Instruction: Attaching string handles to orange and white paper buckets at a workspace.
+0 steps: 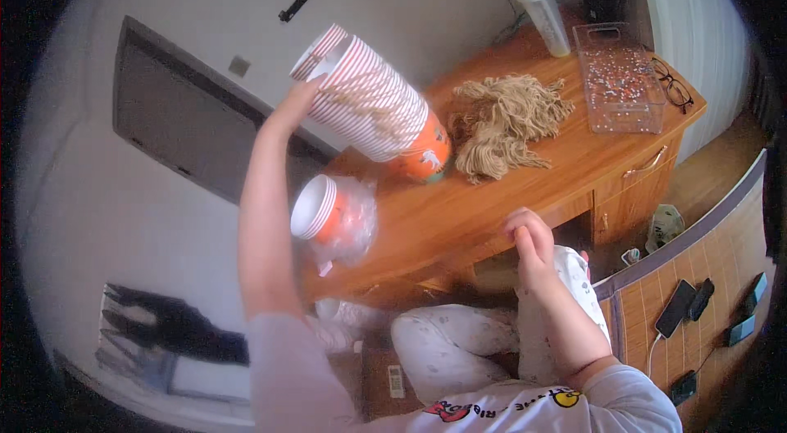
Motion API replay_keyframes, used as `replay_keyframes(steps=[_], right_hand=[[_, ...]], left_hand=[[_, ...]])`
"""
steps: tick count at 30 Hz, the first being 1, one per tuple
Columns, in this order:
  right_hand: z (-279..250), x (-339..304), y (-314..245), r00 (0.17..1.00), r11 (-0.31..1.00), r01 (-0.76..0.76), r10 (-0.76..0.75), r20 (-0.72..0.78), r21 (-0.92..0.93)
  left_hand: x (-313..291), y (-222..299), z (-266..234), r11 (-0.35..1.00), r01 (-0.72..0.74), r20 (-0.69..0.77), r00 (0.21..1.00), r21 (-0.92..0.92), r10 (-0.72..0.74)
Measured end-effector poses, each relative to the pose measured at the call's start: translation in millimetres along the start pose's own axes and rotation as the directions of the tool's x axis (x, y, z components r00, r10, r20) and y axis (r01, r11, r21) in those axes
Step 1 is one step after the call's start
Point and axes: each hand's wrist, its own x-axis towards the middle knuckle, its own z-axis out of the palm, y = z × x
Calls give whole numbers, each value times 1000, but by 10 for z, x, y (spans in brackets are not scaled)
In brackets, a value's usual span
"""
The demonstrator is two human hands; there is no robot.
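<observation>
My left hand (297, 105) reaches to the upper rims of tall stacks of red-and-white striped paper cups (369, 101) with orange lower parts. Its fingers close on a rim, their tips partly hidden. Thin tan strands (361, 109) lie across the side of the nearer stack. My right hand (533, 249) hovers over my lap near the table's front edge, thumb and fingers pinched together; whatever may be between them is too small to see. Right of the cups lies a loose pile of tan yarn (512, 126). A shorter cup stack (316, 208) sits in clear plastic wrap near my left forearm.
On the wooden desk (467, 224), a lidded tumbler (545, 15) stands at the back. A clear tray (619, 77) with small colourful beads and a pair of eyeglasses (672, 87) are at the right end. A phone (676, 308) lies on a woven mat (639, 343) lower right.
</observation>
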Motion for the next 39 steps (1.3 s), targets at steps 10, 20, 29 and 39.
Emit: replay_keyframes(steps=[10,20,29,39], right_hand=[[88,-44,-12,1000,1000,12,-12,-24,0],[-137,135,89,980,607,12,-166,-112,-795],[-54,233,93,961,365,18,-264,-85,-931],[-208,1506,488,987,-8,-78,-141,-76,-997]], left_hand=[[-51,98,23,908,176,-201,974,380,-104],[-1683,-1249,468,934,181,-487,873,307,-10],[-2227,-1215,621,884,227,-239,961,409,-136],[-2167,-1569,278,803,103,-225,974,587,39]])
